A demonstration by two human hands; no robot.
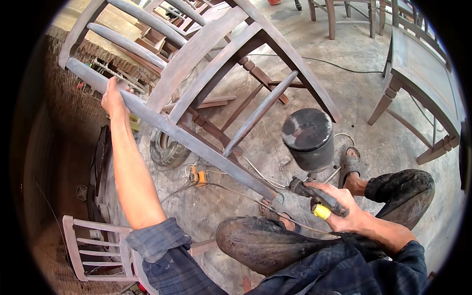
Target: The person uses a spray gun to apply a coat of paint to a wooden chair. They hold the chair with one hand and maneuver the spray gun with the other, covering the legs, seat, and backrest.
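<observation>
A tilted wooden chair [201, 135], its wood greyish brown and bare-looking, fills the upper middle of the view. My left hand [116, 98] is closed round its long back post, near the upper left end, with the arm stretched out. Low at the right, in front of my knees, my right hand [341, 204] grips a black hand-held tool [319, 196] with a yellow part under its body. The tool is apart from the chair, close to the lower end of the post. Its exact kind I cannot make out.
A black lidded bucket [309, 142] stands on the concrete floor. An orange power tool [198, 176] and cables lie beneath the chair, beside a tyre [169, 147]. Another chair [423, 83] stands at the right, a small one [98, 248] at the lower left. A brick wall [73, 73] rises at the left.
</observation>
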